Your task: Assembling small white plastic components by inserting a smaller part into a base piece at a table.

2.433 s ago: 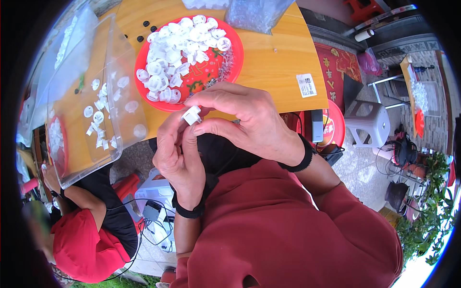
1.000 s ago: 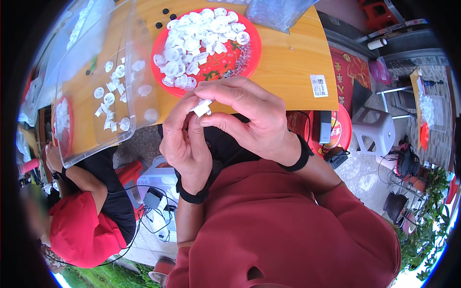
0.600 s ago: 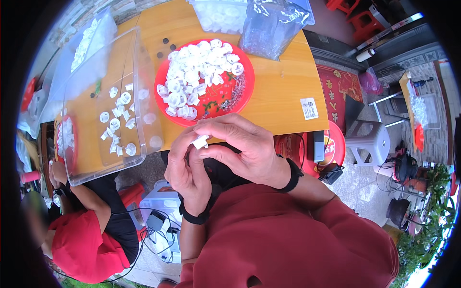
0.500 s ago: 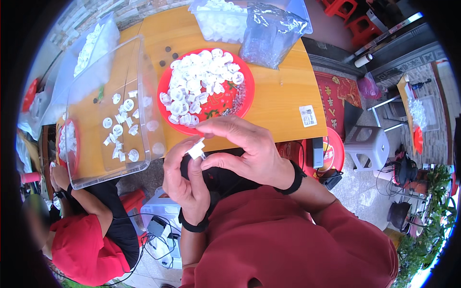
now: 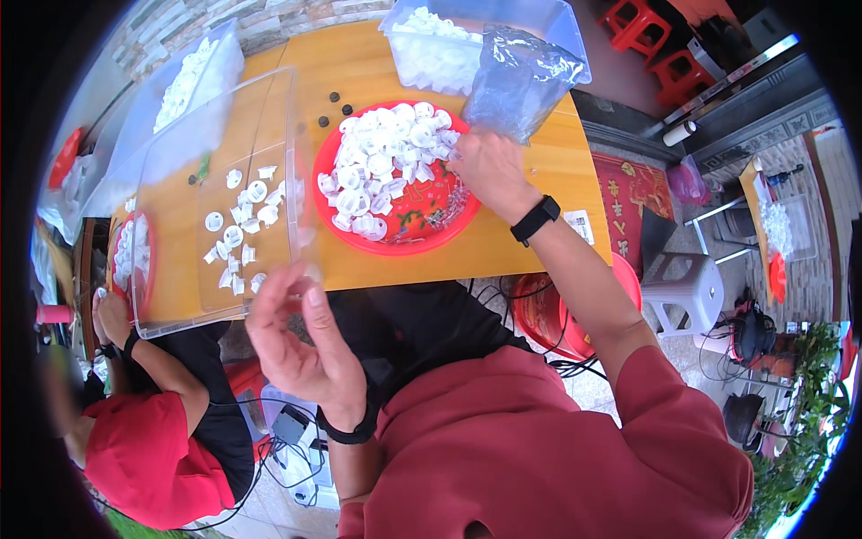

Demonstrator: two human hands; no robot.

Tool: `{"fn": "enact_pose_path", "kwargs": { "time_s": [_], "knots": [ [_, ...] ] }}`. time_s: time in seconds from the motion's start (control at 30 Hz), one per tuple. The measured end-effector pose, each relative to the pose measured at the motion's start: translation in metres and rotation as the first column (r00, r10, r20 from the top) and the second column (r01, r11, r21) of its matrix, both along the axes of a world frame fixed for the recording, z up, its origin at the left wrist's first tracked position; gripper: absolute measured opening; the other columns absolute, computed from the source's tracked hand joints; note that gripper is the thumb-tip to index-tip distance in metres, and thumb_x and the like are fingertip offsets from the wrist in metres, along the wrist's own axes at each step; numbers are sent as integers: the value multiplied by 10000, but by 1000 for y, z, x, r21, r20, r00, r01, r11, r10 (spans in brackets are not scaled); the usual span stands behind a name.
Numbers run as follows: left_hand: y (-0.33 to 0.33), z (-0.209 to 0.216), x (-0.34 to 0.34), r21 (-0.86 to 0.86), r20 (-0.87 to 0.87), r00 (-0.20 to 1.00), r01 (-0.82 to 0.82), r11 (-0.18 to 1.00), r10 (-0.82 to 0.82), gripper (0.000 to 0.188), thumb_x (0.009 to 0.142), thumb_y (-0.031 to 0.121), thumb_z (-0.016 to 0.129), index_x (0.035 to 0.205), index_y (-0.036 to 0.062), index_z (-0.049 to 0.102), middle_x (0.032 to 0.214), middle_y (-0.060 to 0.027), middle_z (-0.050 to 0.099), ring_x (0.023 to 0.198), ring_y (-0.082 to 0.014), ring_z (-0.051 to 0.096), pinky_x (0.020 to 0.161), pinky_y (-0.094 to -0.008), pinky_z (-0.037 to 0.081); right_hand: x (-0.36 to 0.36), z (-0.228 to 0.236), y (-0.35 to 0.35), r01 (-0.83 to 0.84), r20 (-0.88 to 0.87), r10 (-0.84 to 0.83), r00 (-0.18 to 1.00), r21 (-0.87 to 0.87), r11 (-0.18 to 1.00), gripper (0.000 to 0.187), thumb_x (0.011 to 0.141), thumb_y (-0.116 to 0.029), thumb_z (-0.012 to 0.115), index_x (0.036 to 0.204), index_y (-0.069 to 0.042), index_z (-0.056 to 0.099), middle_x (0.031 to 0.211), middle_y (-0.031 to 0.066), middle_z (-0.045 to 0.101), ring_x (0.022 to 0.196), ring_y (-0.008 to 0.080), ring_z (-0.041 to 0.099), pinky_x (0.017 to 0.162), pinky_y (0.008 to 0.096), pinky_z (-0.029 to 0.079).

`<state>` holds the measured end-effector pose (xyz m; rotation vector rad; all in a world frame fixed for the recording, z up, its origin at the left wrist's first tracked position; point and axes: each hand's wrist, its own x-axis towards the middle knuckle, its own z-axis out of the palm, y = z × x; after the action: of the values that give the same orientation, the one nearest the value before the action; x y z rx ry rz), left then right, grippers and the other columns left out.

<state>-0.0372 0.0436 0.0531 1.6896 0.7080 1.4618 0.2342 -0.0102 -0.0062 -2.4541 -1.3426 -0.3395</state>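
Note:
My left hand (image 5: pixel 305 346) is raised at the near edge of the table, beside the clear plastic lid or tray (image 5: pixel 289 193). Its fingers are apart and slightly blurred, with no part clearly held. Small white plastic parts (image 5: pixel 241 216) lie scattered in the area that the clear plastic covers. My right hand (image 5: pixel 498 175) reaches over the right rim of the red plate (image 5: pixel 395 247), fingers bent together; what they grip, if anything, is hidden. White plastic parts (image 5: pixel 382 153) are heaped on the plate, and small clear pieces (image 5: pixel 444 211) lie by its right rim.
Behind the plate stand a clear bin (image 5: pixel 431 67) of white parts and a grey plastic bag (image 5: pixel 521 81). Several small black discs (image 5: pixel 334 97) lie left of them. At the left, a co-worker in a red shirt (image 5: pixel 162 454) sits by another red plate (image 5: pixel 148 269).
My hands have parted from the white part they held together. The left has moved left and opened; the right has reached forward to the plate's right rim. The view has shifted slightly.

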Motion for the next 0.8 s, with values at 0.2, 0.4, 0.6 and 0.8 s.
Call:
{"fn": "enact_pose_path", "kwargs": {
  "time_s": [0.2,0.4,0.6,0.8],
  "knots": [
    [-19,-21,21,-271,-146,896,372,888,-420,246,899,16,630,1142,-12,606,1031,-91,662,805,-111,604,735,-247,489,2,5,0,-60,181,57,982,12,998,107,792,-92,658,723,-12,666,751,168,662,699,345,665,630,431,519],
    [-17,-51,45,-606,145,873,451,655,-466,322,943,88,607,1240,-12,535,1100,-126,647,901,-133,630,799,-258,502,-54,39,-22,-85,-608,240,757,273,958,139,835,-108,668,914,-2,711,825,155,703,726,235,675,687,327,520],
    [-10,-68,45,-663,305,824,544,515,-478,294,960,132,598,1228,18,557,1080,-106,669,948,-167,661,826,-271,529,-73,25,-26,-131,-857,336,391,310,942,127,907,-98,655,950,12,702,862,56,703,796,85,640,727,242,513],
    [3,-72,32,-723,286,862,481,496,-418,244,953,145,611,1161,19,618,1031,-70,684,850,-139,665,775,-248,526,-53,17,-21,-193,-339,181,923,0,981,196,747,-200,751,732,-25,663,836,153,653,803,331,655,656,439,502]
  ]
}}
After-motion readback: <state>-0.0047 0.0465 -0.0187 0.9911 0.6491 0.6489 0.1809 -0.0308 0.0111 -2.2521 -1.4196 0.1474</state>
